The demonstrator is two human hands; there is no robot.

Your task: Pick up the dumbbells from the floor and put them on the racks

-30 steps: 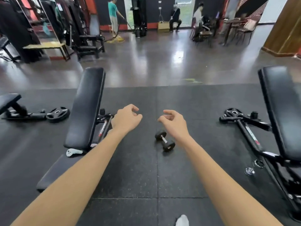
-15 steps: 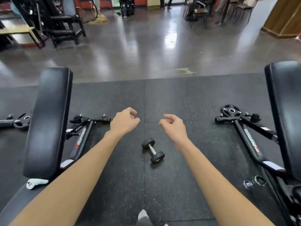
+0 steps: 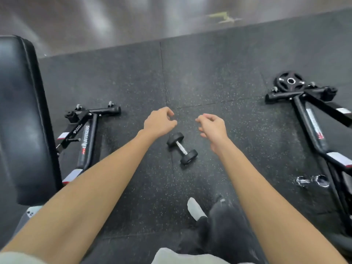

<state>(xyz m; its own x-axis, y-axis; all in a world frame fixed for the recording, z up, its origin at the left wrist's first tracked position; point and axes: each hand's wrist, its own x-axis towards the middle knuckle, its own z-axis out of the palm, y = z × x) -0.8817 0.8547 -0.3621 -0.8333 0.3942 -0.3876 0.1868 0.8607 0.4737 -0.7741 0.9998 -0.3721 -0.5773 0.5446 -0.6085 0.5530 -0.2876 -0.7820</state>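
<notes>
A small black dumbbell (image 3: 182, 148) with a chrome handle lies on the speckled rubber floor, between and just below my two hands. My left hand (image 3: 159, 122) hovers above and to its left, fingers loosely curled, holding nothing. My right hand (image 3: 212, 126) hovers above and to its right, fingers also loosely curled and empty. Neither hand touches the dumbbell. No rack is in view.
A black padded bench (image 3: 22, 115) stands at the left with its frame (image 3: 86, 138) on the floor. Another bench frame (image 3: 312, 126) and a black weight plate (image 3: 288, 81) lie at the right, with two chrome collars (image 3: 311, 181) nearby. My foot in a white sock (image 3: 195, 208) is below.
The view has tilted down and come closer to the floor. The dumbbell now sits nearer, between my hands, and my fingers have spread slightly.
</notes>
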